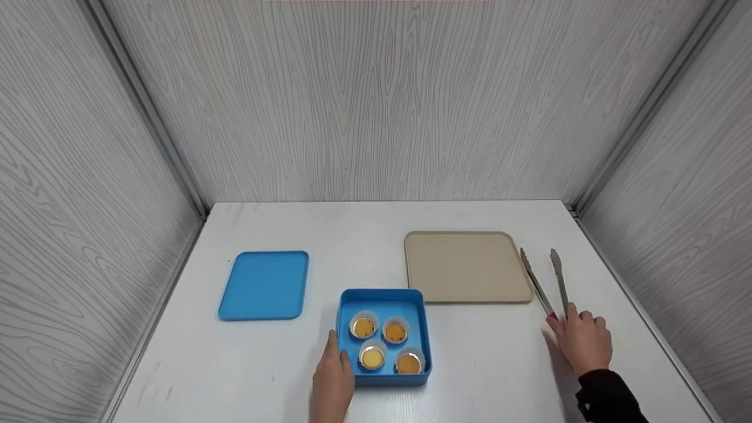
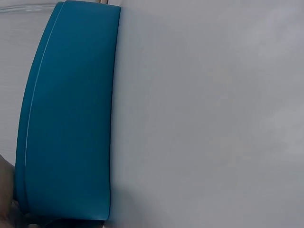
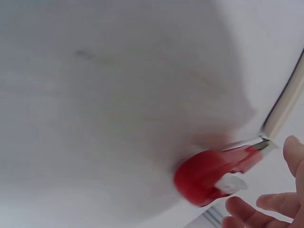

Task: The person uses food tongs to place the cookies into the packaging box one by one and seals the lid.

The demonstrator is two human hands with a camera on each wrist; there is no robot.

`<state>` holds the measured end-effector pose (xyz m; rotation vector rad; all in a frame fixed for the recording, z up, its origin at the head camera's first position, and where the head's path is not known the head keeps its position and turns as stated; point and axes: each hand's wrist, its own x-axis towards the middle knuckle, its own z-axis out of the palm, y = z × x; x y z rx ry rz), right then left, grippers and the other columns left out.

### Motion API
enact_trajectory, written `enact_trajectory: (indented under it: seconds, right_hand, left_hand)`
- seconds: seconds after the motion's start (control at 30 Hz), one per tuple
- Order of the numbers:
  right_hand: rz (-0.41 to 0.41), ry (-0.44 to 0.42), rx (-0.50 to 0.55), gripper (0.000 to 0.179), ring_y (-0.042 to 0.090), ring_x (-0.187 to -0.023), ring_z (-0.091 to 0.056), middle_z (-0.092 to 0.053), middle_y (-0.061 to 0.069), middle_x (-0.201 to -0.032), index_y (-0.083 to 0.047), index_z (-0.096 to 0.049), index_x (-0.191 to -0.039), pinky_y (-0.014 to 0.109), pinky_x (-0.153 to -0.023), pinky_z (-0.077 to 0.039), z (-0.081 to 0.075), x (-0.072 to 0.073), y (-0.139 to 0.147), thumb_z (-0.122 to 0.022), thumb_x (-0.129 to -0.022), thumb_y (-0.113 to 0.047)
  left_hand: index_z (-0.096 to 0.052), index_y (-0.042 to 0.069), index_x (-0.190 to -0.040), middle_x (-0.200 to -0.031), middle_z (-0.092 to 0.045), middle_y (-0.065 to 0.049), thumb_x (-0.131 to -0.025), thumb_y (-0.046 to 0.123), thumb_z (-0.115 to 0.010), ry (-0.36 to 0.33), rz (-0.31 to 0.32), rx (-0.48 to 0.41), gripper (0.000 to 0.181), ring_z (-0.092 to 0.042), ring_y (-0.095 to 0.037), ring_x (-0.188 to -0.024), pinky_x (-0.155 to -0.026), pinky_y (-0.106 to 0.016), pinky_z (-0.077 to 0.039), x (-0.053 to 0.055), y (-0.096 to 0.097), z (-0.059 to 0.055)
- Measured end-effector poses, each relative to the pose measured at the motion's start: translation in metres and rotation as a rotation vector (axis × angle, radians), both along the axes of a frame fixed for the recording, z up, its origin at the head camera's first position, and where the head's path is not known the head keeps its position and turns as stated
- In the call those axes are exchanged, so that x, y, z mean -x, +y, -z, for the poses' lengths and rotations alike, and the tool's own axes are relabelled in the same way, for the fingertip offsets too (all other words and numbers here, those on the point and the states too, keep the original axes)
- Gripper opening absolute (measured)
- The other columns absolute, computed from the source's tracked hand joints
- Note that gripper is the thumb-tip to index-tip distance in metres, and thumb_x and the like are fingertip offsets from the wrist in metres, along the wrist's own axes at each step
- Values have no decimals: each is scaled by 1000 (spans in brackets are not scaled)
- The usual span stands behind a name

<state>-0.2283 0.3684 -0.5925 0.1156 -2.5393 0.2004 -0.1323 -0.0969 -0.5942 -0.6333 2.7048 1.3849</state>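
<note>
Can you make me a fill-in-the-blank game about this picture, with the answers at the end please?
1. The blue box holds ____ little round treats.
2. The tongs have a handle coloured ____.
3. In the head view, the flat blue piece lies to the ____ of the box.
4. The hand by the tongs is the person's ____ hand.

Missing words: four; red; left; right.

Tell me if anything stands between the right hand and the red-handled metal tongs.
Nothing visible does: in the head view, the right hand is right at the handle end of the tongs. The beige rectangular tray lies beside the tongs' far part, not between them and the hand.
</note>
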Motion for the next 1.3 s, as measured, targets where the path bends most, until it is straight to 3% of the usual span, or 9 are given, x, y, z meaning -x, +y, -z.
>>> enact_trajectory:
  seconds: [0.17,0.3,0.43,0.63,0.93,1.17,1.3]
  right_hand:
    - [-60,19,27,51,58,-74,-56,-64,38,-88,13,-64,-119,67,-55,-49,-7,0,-15,-83,-84,-19]
    - [-112,6,41,51,58,-83,-58,-66,35,-95,11,-64,-124,67,-63,-52,-15,-2,-31,-82,-86,-17]
    - [-139,-65,67,53,56,-92,-58,-67,34,-103,8,-62,-132,64,-74,-53,-23,-6,-49,-79,-89,-19]
    - [-187,-201,147,57,52,-105,-60,-67,32,-113,7,-55,-141,62,-88,-53,-35,-14,-82,-73,-95,-23]
    - [-269,-287,224,58,37,-92,-67,-72,19,-104,3,-53,-145,52,-74,-59,-35,-24,-137,-70,-98,-27]
    - [-315,-371,214,56,17,-72,-59,-67,2,-84,1,-56,-144,36,-60,-52,-32,-30,-177,-67,-99,-32]
    - [-311,-492,238,59,10,-66,-51,-60,-4,-75,-1,-54,-146,29,-57,-47,-32,-34,-196,-62,-102,-39]
  left_hand:
    - [-31,-8,-156,-159,-38,-25,-107,21,-50,37,19,-4,59,-38,-40,-147,-119,-54,-38,0,-8,-1]
    - [-28,-6,-158,-162,-33,-24,-109,26,-47,10,52,24,61,-33,-40,-149,-122,-54,-33,3,-24,-6]
    - [-28,-3,-159,-163,-31,-23,-108,29,-47,-11,91,126,63,-29,-42,-151,-123,-56,-30,9,-46,-11]
    - [-30,-3,-158,-164,-28,-25,-107,27,-49,17,156,308,62,-22,-46,-152,-123,-60,-25,17,-85,-13]
    - [-40,-8,-152,-159,-32,-33,-103,19,-54,168,245,501,57,-19,-62,-145,-119,-72,-22,26,-130,-3]
    - [-49,-7,-146,-152,-40,-36,-99,15,-61,255,252,642,53,-28,-69,-138,-110,-78,-31,31,-145,0]
    - [-54,-8,-141,-146,-47,-36,-97,11,-64,307,251,700,49,-34,-70,-133,-106,-79,-35,32,-148,3]
